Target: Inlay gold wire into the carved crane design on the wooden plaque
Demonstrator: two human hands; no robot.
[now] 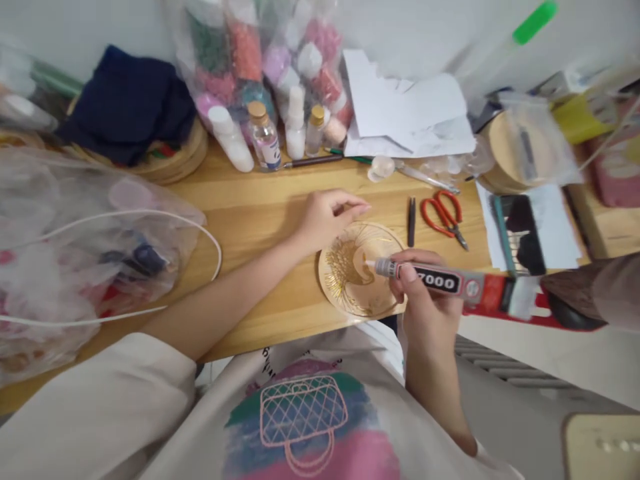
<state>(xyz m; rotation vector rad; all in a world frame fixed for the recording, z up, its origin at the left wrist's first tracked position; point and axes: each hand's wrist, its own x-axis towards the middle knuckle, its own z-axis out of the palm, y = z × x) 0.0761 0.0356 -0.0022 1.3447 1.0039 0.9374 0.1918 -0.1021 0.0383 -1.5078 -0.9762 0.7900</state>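
Note:
In my right hand [425,300] is a glue tube [440,281] marked 7000, held level with its thin nozzle pointing left. The nozzle tip is over a round wooden disc [360,303] that carries gold wire-like lines and a pale crescent shape. At the disc's upper left edge is my left hand [330,213], its thumb and fingers brought close together. Whatever may be between those fingertips is too small to make out. The disc lies flat near the front edge of the wooden table [260,267].
Red-handled pliers [443,217] and a short black tool [411,222] lie right of the disc. Behind stand small bottles [266,137] and a bag of colourful jars [270,60]. A plastic bag [100,247] with a white cable fills the left. Papers [405,110] lie at the back.

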